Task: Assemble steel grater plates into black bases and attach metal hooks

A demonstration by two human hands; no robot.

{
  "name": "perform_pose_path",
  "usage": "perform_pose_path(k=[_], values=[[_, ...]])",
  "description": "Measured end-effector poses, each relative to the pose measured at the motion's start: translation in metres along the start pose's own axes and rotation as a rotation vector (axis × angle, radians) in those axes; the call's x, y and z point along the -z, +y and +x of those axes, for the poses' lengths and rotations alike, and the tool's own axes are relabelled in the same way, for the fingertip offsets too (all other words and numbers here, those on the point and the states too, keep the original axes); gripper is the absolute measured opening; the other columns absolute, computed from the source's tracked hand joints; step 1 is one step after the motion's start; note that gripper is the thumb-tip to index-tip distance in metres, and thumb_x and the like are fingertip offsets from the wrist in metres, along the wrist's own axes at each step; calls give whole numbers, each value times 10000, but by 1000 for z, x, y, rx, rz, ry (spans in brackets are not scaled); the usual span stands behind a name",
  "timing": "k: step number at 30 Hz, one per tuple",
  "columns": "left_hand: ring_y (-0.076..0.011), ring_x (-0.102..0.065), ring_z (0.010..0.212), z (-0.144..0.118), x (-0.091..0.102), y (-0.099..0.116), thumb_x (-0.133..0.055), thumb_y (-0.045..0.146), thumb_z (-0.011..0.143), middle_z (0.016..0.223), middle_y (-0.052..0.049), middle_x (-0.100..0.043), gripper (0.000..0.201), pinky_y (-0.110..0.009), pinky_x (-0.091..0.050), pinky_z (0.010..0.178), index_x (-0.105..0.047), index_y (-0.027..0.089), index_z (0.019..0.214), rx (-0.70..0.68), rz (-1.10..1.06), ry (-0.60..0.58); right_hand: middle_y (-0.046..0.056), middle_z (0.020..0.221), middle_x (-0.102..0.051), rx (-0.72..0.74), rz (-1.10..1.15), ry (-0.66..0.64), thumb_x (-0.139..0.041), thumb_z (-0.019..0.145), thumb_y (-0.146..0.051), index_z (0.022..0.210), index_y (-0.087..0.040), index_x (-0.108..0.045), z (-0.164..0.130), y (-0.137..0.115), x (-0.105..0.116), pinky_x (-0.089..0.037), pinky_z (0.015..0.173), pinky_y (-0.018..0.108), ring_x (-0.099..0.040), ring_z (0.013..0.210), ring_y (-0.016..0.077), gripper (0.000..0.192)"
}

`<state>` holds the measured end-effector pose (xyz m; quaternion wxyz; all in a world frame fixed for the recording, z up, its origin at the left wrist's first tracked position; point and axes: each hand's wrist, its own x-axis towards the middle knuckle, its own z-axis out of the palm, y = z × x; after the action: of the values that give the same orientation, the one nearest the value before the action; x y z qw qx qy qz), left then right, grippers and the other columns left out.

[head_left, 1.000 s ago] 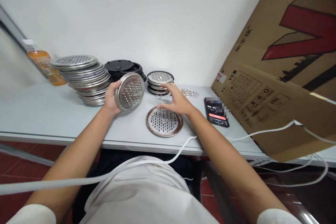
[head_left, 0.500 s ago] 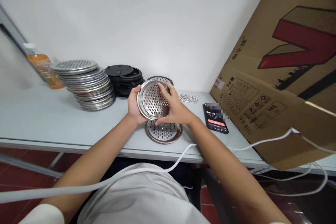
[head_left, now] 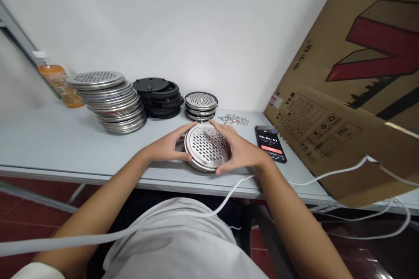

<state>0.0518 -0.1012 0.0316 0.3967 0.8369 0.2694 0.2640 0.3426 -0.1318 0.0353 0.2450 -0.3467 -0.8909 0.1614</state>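
Note:
Between my hands is a round metal grater disc [head_left: 207,147] with rows of slotted holes, low over the table near its front edge. It covers the spot where another grater disc lay, now hidden beneath it. My left hand [head_left: 170,144] curls around the disc's left rim, with the thumb at the lower left. My right hand [head_left: 240,146] grips the right rim, thumb low and fingers at the top. Just beyond the disc stands a short stack of perforated discs with black rims [head_left: 200,101]. Small metal clips [head_left: 234,119] lie in a loose pile to its right.
A tall, leaning stack of metal discs [head_left: 113,104] stands on the left, beside a pile of black plastic rings [head_left: 159,96]. Behind is an orange drink bottle [head_left: 59,80]. A phone [head_left: 270,144], a white cable [head_left: 229,198] and a large cardboard box [head_left: 314,139] occupy the right.
Both hands have lowered the grater disc toward me and slightly right, over the disc lying on the table. The disc has gone from tilted to flatter.

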Motion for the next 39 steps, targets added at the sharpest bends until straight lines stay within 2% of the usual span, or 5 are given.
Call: perform_pose_path(k=[11, 17, 23, 30, 39], values=[[-372, -357, 1444, -4, 2, -9, -894, 453, 609, 1568, -130, -388, 1049, -497, -301, 1200, -409, 261, 1519, 2, 85, 6, 146, 1602, -274, -43, 38, -60, -850, 547, -676, 1610, -303, -41, -3, -3, -16, -249, 1161, 632, -250, 1440, 413, 1387], [-352, -303, 1479, -6, 6, -12, -886, 470, 626, 1624, -112, -295, 1165, -496, -238, 1229, -250, 274, 1583, 93, 117, -41, 151, 1624, -238, -86, 64, -81, -842, 533, -695, 1612, -279, -68, -2, 0, -19, -218, 1177, 626, -194, 1478, 416, 1391], [-345, -310, 1479, -7, 2, -17, -857, 549, 628, 1627, -106, -292, 1146, -478, -257, 1226, -282, 253, 1573, 127, 210, -69, 177, 1659, -94, -181, 69, -146, -828, 555, -704, 1613, -256, -63, -4, 4, -22, -181, 1201, 609, -84, 1527, 410, 1380], [-336, -365, 1451, -4, 1, -10, -835, 575, 645, 1600, -126, -347, 1111, -470, -285, 1214, -316, 208, 1557, 129, 246, -93, 194, 1636, -176, -165, 66, -165, -823, 580, -693, 1612, -227, -104, -3, 5, -21, -162, 1208, 615, -101, 1523, 411, 1342], [-350, -371, 1445, -4, 1, -12, -831, 591, 635, 1588, -127, -369, 1101, -470, -302, 1203, -346, 212, 1547, 124, 261, -82, 182, 1599, -278, -123, 76, -105, -844, 582, -654, 1601, -234, -186, -6, 8, -20, -242, 1210, 552, -300, 1472, 375, 1284]])
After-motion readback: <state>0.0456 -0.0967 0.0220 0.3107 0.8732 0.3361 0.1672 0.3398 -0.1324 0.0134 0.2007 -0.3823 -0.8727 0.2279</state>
